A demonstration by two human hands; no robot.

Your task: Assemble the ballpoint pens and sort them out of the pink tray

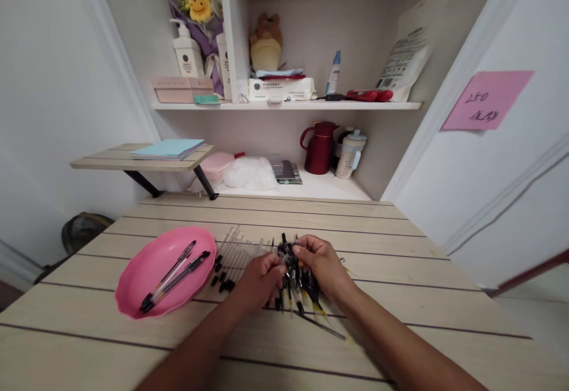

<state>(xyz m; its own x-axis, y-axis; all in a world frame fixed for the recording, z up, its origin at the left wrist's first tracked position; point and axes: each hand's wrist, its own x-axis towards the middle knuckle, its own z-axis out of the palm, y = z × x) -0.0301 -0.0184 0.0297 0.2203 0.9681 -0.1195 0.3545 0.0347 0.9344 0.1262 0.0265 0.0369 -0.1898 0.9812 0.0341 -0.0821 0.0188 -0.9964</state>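
Observation:
Pen parts lie in a loose pile (306, 287) on the wooden table: black caps, dark tips and ink refills, some with yellowish ends. Over the pile's left side, my left hand (260, 281) is closed in a pinch; a small pale piece shows by its fingertips, too blurred to name. My right hand (322, 263) pinches above the pile's far right side, near a small dark part I cannot make out clearly. Left of the pile, clear pen barrels (240, 255) lie side by side, with black pen caps (224, 283) near them. Several assembled pens (178, 278) rest in a pink bowl (128, 284).
A small raised shelf (106, 157) bearing blue-covered paper (169, 148) stands at the table's back left. Behind the table are a red jug (319, 151), a pale bottle (351, 157) and a white plastic bag (250, 173).

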